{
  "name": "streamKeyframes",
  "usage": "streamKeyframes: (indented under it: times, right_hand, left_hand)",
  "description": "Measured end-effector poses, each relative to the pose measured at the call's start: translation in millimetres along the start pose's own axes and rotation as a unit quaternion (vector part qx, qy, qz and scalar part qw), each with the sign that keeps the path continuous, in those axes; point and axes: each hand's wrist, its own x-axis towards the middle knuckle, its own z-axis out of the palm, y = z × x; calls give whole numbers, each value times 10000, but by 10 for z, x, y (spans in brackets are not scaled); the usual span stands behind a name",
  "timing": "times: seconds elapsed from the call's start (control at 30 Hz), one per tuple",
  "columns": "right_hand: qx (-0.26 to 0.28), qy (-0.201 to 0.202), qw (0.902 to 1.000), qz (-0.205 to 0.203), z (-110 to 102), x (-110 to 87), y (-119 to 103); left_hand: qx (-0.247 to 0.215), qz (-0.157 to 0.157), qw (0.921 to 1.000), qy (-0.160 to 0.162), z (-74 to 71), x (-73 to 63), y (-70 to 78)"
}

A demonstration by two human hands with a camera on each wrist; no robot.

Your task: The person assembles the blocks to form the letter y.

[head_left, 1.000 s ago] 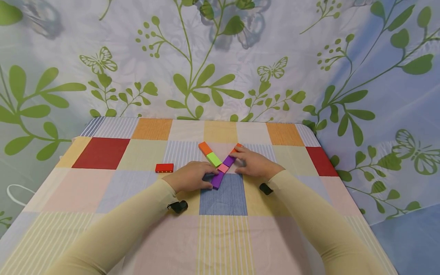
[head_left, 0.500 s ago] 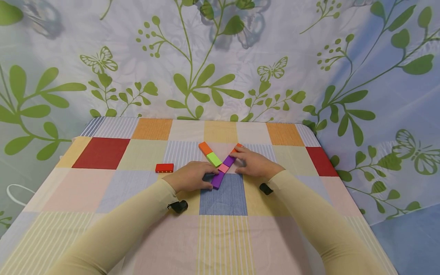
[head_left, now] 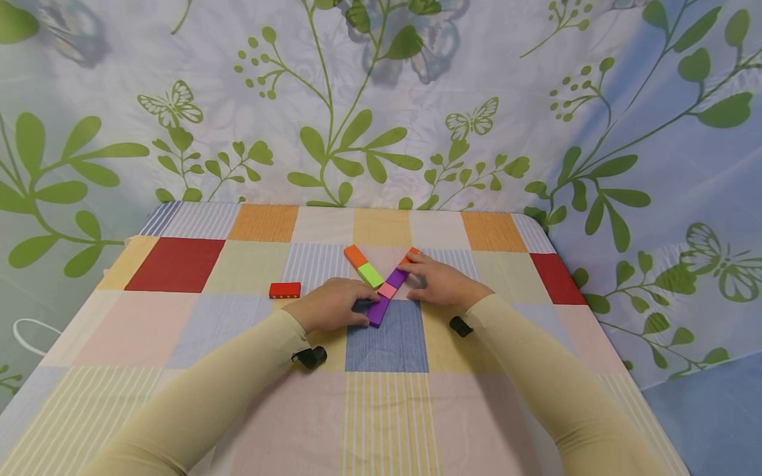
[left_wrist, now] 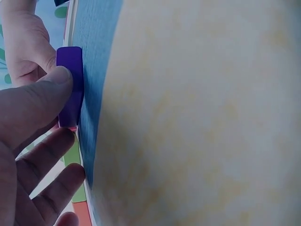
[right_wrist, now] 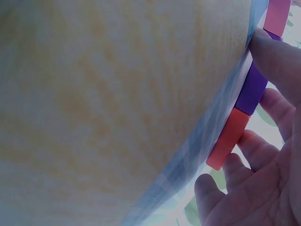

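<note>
Flat coloured blocks form a Y on the patchwork cloth. An orange block (head_left: 354, 256) and a lime green block (head_left: 370, 276) make its left branch. A pink block (head_left: 387, 291) lies at the junction. Towards the far right run a purple block (head_left: 397, 278) and another orange block (right_wrist: 229, 139). The near purple block (head_left: 378, 312) makes the stem. My left hand (head_left: 335, 304) holds this near purple block, thumb against its side. With thumb and fingers on opposite sides, my right hand (head_left: 443, 283) pinches the far purple block; its other fingers lie along the orange one, partly hidden in the head view.
A red block (head_left: 284, 291) with small dots on its near side lies apart, left of the left hand. The patchwork tablecloth (head_left: 286, 423) covers the table up to a leaf-patterned curtain (head_left: 226, 86). A white cord (head_left: 26, 337) hangs beyond the left edge.
</note>
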Motion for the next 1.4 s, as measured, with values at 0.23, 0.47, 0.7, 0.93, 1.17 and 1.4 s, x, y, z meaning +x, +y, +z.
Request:
streamKeyframes:
  times: [0.23, 0.47, 0.7, 0.93, 1.17, 1.4]
  right_hand:
    - [60, -32, 10000, 46, 5, -7, -9]
    - [28, -55, 9999, 105, 24, -1, -8]
    - [11, -46, 9999, 89, 19, 3, -12]
    - [12, -42, 10000, 72, 29, 4, 0]
    - [-2, -46, 10000, 60, 26, 7, 13]
    - [-98, -57, 9999, 29, 32, 20, 30]
  left_hand:
    - [48, -60, 10000, -10, 2, -9, 9]
    - [-146, -221, 9996, 136, -34, -46, -70]
    - [-303, -404, 9981, 364, -159, -231, -246]
    - [214, -645, 9969, 409, -314, -492, -566]
    - [128, -961, 9950, 223, -407, -780, -837]
    - [110, -989, 9950, 60, -395, -875, -945]
